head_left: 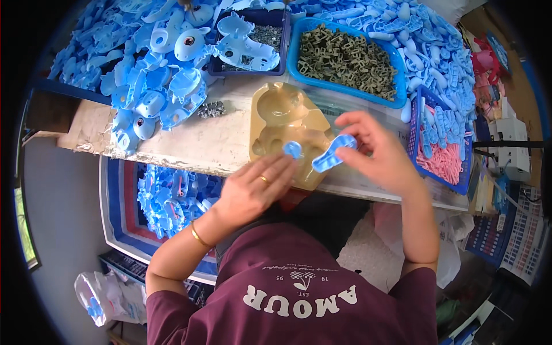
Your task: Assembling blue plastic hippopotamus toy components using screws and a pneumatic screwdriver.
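Note:
A tan moulded tray (299,123) with rounded hollows lies on the bench in front of me. My right hand (368,152) is over its right edge, pinching a light-blue spoon-shaped plastic toy part (333,154) between thumb and fingers, its hollow side showing. My left hand (261,181) reaches over the tray's lower left. Its fingers lie together, with a small round blue plastic part (292,149) at their tips. The left thumb and the rest of that part are hidden beneath the fingers.
Behind the tray stand a blue basket (399,95) of dark metal-looking clips and a dark-blue bin (286,34) of small screws. Blue toy shells (155,80) heap at left, limb parts (397,26) at right. A purple basket (411,135) holds pink pieces. A lined box (118,201) sits below the bench's left.

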Available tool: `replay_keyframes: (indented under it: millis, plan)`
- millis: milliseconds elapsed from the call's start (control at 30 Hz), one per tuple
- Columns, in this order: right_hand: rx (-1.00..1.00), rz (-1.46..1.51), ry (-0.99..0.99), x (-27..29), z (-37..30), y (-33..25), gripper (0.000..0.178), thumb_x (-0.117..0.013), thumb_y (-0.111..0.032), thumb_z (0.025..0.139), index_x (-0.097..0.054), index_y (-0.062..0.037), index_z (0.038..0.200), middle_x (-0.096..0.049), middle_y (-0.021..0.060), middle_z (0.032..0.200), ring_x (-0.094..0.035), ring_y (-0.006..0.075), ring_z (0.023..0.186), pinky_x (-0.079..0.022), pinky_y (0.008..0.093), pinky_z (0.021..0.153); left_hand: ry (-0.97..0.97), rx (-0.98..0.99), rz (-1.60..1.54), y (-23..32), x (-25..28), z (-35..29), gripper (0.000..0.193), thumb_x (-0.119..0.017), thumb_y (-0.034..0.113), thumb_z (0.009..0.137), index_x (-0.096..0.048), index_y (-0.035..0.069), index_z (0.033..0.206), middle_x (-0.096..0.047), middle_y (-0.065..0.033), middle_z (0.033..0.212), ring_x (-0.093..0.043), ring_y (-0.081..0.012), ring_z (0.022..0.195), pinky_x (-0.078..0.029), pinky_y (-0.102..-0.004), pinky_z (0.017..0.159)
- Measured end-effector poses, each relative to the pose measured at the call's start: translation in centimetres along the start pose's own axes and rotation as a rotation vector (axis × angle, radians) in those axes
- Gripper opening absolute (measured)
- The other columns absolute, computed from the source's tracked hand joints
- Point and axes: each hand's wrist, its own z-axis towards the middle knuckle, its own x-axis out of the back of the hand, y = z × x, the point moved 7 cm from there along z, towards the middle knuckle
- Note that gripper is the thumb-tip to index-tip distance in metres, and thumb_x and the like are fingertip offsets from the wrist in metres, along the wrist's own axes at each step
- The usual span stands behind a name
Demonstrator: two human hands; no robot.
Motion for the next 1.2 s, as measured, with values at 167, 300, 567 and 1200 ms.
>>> replay_keyframes:
  millis: [167, 300, 567, 1200]
  plan:
    - [-0.01, -0.196, -0.177, -3.4, 1.1, 0.8, 0.022, -0.072, -0.012, 0.091, -0.058, -0.0029, 0.105, -0.063, 0.0044, 0.1, -0.061, 0.0083, 0.081, -0.048, 0.025, 0.067, -0.022, 0.044, 0.055, -1.2, 0.2, -1.1, 0.039, -0.077, 0.011, 0.081, -0.07, 0.007, 0.119, -0.068, -0.0059, 0.12, -0.066, -0.0242, 0.113, -0.055, -0.0392, 0.096]
    - [0.244, -0.437, -0.041, -3.4, 1.0, 0.7, 0.024, -0.075, -0.016, 0.088, -0.065, -0.0029, 0.106, -0.063, 0.008, 0.103, -0.067, 0.0202, 0.08, -0.052, 0.0317, 0.067, -0.027, 0.08, 0.016, -1.4, -0.1, -1.2, 0.042, -0.078, 0.015, 0.08, -0.069, 0.009, 0.12, -0.067, -0.0049, 0.122, -0.063, -0.0254, 0.116, -0.05, -0.0439, 0.103]
    - [0.256, -0.536, 0.011, -4.0, 0.8, 0.8, 0.027, -0.075, -0.019, 0.087, -0.07, -0.0061, 0.11, -0.063, 0.0089, 0.106, -0.068, 0.0254, 0.08, -0.054, 0.0349, 0.068, 0.006, 0.1, 0.002, -1.8, -0.6, -1.8, 0.04, -0.078, 0.016, 0.08, -0.07, 0.009, 0.119, -0.068, -0.0057, 0.121, -0.063, -0.0265, 0.117, -0.048, -0.0451, 0.105]
    - [-0.075, 0.545, 0.197, 5.5, -10.1, 8.5, 0.022, -0.069, -0.009, 0.095, -0.061, -0.0033, 0.115, -0.065, 0.0017, 0.095, -0.063, 0.0073, 0.073, -0.053, 0.0243, 0.063, 0.075, -0.174, -0.212, 4.2, -1.2, 3.3, 0.025, -0.07, 0.013, 0.088, -0.07, 0.003, 0.111, -0.069, -0.0123, 0.117, -0.065, -0.0332, 0.109, -0.054, -0.0431, 0.093]
